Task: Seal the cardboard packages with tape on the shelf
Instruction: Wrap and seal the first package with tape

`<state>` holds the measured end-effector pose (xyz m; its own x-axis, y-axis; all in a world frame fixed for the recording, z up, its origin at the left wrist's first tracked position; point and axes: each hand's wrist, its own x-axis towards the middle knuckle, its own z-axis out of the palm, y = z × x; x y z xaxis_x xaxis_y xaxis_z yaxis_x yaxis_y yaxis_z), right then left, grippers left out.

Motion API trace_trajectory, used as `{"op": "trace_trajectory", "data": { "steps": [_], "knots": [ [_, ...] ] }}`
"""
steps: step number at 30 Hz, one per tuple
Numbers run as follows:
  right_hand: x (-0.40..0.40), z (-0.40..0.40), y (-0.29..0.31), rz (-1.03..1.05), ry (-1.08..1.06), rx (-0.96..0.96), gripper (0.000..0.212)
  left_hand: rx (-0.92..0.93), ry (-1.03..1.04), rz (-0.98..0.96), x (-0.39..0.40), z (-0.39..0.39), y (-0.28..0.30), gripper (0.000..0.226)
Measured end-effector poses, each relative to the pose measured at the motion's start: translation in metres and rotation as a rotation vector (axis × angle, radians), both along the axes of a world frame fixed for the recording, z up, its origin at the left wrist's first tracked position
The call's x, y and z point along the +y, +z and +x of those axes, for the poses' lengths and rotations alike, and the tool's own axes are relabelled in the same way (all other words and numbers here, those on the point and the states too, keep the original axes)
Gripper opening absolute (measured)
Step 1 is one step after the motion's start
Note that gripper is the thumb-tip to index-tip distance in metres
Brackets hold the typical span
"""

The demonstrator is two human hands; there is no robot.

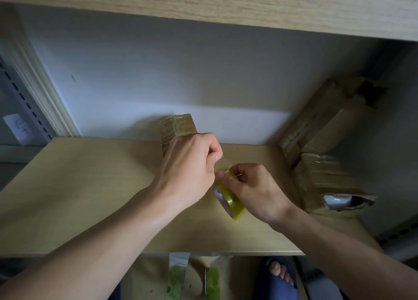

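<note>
Over shelf (90, 186): left hand (190, 175) apparently pinches tape end; right hand (253, 191) holds tape roll (228, 200).

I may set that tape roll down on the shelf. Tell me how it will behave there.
On its edge the tape roll would probably roll, being round. Laid flat, it should stay put. The free strip pinched by the left hand looks thin and floppy, likely to curl and stick to itself. The right hand grips the roll with ease, so it seems light.

Left hand (190, 170) pinches tape end; right hand (253, 191) holds the yellowish tape roll (228, 200) above the shelf (79, 197). Taped cardboard package (174, 130) stands behind left hand. More packages (321, 179) at right, one torn.
</note>
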<state>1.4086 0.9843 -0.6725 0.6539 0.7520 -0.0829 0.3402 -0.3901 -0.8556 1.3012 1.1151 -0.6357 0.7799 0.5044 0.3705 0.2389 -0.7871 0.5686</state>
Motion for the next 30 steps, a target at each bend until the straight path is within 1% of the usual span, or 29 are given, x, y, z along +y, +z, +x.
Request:
{"op": "trace_trajectory", "data": {
  "steps": [3,5,7,12,14,15,17,19,20,21,23,24,25,26,28,30],
  "knots": [
    [-0.001,0.0,-0.011,-0.04,0.026,-0.062,0.037,0.119,-0.077,-0.004,0.007,0.0,0.003,0.016],
    [-0.001,0.002,-0.017,-0.029,0.019,-0.025,0.037,0.195,-0.121,-0.036,0.012,0.0,0.006,0.01],
    [-0.001,0.003,-0.02,-0.014,0.021,0.008,0.037,0.234,-0.138,-0.044,0.015,0.001,0.007,0.016],
    [-0.004,0.005,-0.022,0.05,0.046,0.113,0.037,0.238,-0.139,-0.016,0.015,0.005,0.012,0.032],
    [-0.007,0.006,-0.022,0.037,0.061,0.101,0.036,0.233,-0.138,-0.012,0.015,0.006,0.015,0.035],
    [-0.007,0.007,-0.022,0.023,0.078,0.083,0.04,0.226,-0.136,-0.002,0.015,0.006,0.017,0.03],
    [-0.009,0.01,-0.023,-0.024,0.11,0.043,0.054,0.225,-0.13,0.022,0.014,0.007,0.018,0.018],
    [-0.009,0.014,-0.022,-0.056,0.053,0.057,0.064,0.234,-0.133,0.037,0.012,0.007,0.018,0.01],
    [-0.009,0.019,-0.022,-0.059,-0.008,0.058,0.063,0.238,-0.138,0.046,0.011,0.008,0.017,0.01],
    [-0.011,0.025,-0.021,-0.07,-0.08,-0.002,0.057,0.24,-0.139,0.058,0.011,0.008,0.017,0.011],
    [-0.017,0.044,-0.021,-0.183,-0.178,-0.339,0.036,0.234,-0.14,0.078,0.011,0.008,0.017,0.014],
    [-0.022,0.053,-0.02,-0.273,-0.179,-0.459,0.025,0.228,-0.145,0.084,0.011,0.008,0.016,0.015],
    [-0.026,0.059,-0.02,-0.384,-0.155,-0.503,0.017,0.224,-0.15,0.088,0.01,0.008,0.016,0.016],
    [-0.029,0.063,-0.019,-0.49,-0.118,-0.501,0.014,0.222,-0.155,0.09,0.009,0.007,0.016,0.017],
    [-0.034,0.065,-0.017,-0.636,-0.058,-0.472,0.023,0.215,-0.162,0.089,0.008,0.006,0.016,0.017],
    [-0.036,0.066,-0.018,-0.672,-0.053,-0.49,0.028,0.207,-0.166,0.091,0.008,0.006,0.015,0.016]
  ]
}}
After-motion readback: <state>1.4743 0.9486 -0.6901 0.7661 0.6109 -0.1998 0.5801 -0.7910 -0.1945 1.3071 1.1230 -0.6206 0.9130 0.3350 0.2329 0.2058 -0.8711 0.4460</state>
